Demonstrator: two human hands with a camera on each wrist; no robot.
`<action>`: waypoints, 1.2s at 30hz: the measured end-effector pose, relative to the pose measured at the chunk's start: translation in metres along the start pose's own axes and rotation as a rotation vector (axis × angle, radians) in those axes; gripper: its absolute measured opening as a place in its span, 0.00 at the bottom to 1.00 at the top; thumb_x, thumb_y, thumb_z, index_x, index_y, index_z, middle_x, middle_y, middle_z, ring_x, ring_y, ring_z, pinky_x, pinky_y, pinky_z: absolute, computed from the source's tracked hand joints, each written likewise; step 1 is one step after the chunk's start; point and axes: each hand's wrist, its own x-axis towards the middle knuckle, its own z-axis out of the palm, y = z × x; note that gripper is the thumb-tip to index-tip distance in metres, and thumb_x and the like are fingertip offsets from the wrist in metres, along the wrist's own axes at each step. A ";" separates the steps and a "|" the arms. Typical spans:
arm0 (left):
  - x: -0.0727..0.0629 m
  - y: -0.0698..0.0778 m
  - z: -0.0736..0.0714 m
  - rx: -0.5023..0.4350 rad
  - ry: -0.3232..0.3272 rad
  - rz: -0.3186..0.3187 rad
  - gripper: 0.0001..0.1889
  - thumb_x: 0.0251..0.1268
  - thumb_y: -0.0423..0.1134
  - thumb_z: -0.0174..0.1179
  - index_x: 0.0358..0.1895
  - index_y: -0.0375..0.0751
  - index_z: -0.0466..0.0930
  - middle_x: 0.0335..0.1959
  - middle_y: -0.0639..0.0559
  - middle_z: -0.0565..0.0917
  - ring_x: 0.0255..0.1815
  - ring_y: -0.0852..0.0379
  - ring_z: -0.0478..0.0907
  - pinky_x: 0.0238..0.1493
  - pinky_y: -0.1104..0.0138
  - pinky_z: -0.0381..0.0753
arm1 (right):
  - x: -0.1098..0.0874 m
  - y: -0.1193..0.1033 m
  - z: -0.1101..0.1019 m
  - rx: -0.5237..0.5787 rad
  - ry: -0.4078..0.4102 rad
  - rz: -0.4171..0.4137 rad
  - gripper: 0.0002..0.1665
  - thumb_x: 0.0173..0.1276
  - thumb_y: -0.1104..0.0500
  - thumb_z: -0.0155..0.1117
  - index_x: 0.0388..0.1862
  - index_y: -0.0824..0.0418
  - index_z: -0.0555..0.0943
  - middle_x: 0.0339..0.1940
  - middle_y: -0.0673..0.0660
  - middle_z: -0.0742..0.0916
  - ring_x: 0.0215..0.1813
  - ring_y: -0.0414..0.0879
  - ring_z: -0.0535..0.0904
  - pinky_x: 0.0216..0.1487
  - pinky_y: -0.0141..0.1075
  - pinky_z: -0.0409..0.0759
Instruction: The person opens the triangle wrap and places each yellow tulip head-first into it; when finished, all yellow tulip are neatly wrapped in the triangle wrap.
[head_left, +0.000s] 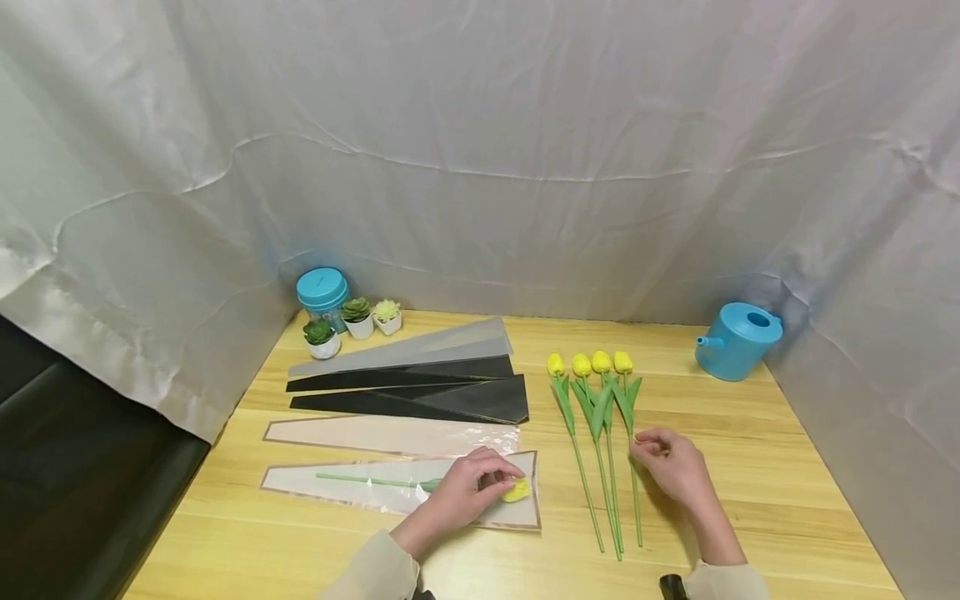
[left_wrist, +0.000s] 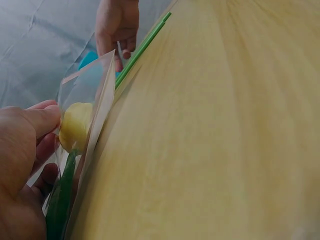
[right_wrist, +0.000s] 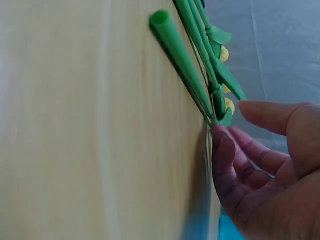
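A yellow artificial tulip (head_left: pixel 516 490) lies in a clear flower sleeve (head_left: pixel 300 477) with a brown border, its bloom near the wide end. My left hand (head_left: pixel 471 490) is over that bloom. In the left wrist view, its thumb and fingertips pinch at the film beside the bloom (left_wrist: pixel 75 127). To the right, several yellow tulips (head_left: pixel 602 362) lie side by side with their stems toward me. My right hand (head_left: pixel 675 467) is at the rightmost stem (head_left: pixel 637 508). Its fingertips touch near this stem (right_wrist: pixel 182 70) in the right wrist view, with the thumb held apart.
A second clear sleeve (head_left: pixel 390 435), black wrapping sheets (head_left: pixel 465 400) and a grey sheet (head_left: pixel 450 340) lie behind the left hand. Small potted succulents (head_left: pixel 322 340) and a blue-lidded jar (head_left: pixel 322 287) stand at the back left. A blue watering can (head_left: pixel 735 343) stands at the back right.
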 end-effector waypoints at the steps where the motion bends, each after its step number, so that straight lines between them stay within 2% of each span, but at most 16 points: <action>1: 0.000 0.000 0.000 0.002 0.002 0.002 0.09 0.70 0.37 0.67 0.50 0.52 0.89 0.37 0.61 0.85 0.39 0.69 0.75 0.43 0.73 0.80 | 0.001 0.001 0.001 0.001 -0.008 0.007 0.23 0.76 0.52 0.66 0.60 0.67 0.82 0.48 0.61 0.88 0.55 0.59 0.84 0.49 0.45 0.84; 5: 0.000 -0.001 0.001 0.014 0.011 0.012 0.08 0.70 0.38 0.68 0.49 0.52 0.89 0.37 0.63 0.85 0.39 0.70 0.75 0.42 0.74 0.80 | 0.004 0.005 0.003 0.010 -0.030 0.013 0.23 0.76 0.51 0.66 0.59 0.68 0.82 0.46 0.61 0.88 0.51 0.56 0.85 0.51 0.49 0.84; 14: 0.000 -0.001 0.001 0.004 0.008 -0.006 0.07 0.70 0.40 0.68 0.47 0.54 0.90 0.39 0.59 0.87 0.40 0.70 0.76 0.43 0.74 0.79 | 0.011 0.007 0.004 0.010 -0.052 0.074 0.20 0.74 0.51 0.68 0.51 0.67 0.84 0.40 0.58 0.89 0.40 0.48 0.83 0.42 0.42 0.82; 21: -0.001 -0.001 0.001 -0.015 0.013 -0.019 0.06 0.70 0.40 0.68 0.47 0.55 0.90 0.39 0.56 0.88 0.40 0.69 0.76 0.43 0.74 0.79 | 0.016 0.009 0.004 0.062 -0.052 0.121 0.15 0.72 0.55 0.68 0.46 0.68 0.85 0.34 0.56 0.89 0.35 0.46 0.83 0.36 0.38 0.80; 36: -0.002 -0.002 0.002 -0.023 0.017 -0.028 0.06 0.70 0.41 0.68 0.46 0.54 0.90 0.40 0.52 0.88 0.41 0.69 0.76 0.43 0.74 0.79 | 0.016 0.008 0.005 0.116 -0.053 0.152 0.13 0.71 0.58 0.67 0.44 0.69 0.86 0.27 0.55 0.88 0.32 0.47 0.82 0.36 0.38 0.80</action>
